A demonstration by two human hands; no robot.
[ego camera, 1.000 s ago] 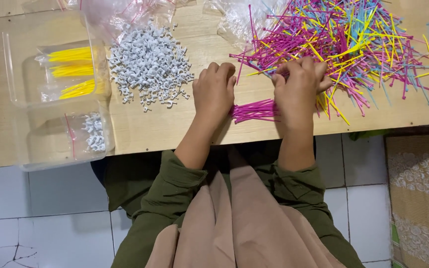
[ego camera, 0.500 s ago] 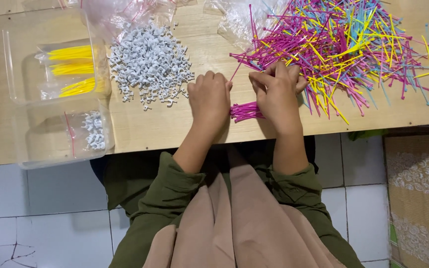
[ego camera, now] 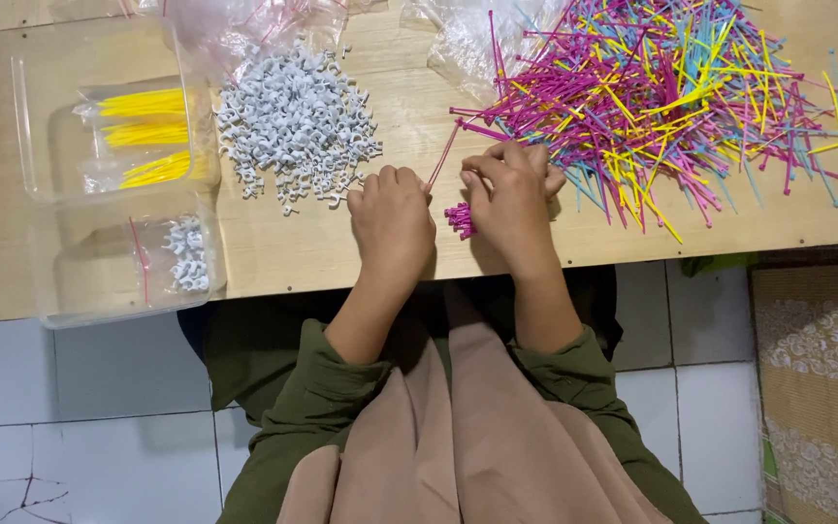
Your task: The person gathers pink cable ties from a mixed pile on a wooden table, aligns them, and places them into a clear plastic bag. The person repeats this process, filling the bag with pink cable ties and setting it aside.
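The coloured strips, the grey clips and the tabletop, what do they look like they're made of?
Coloured strips: likely plastic, thin, bright, slightly glossy.
Grey clips: probably moulded plastic, uniform matte grey.
Tabletop: wood or wood-look board, pale with visible grain.

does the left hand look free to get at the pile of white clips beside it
Probably yes: the left hand lies just right of the white clip pile on the wooden table, with nothing between them, though it seems to pinch a pink cable tie.

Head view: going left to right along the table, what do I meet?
Clear plastic tray with yellow cable-tie bundles → heap of grey cable clips → left hand → right hand holding a pink cable-tie bundle → loose pile of mixed-colour cable ties.
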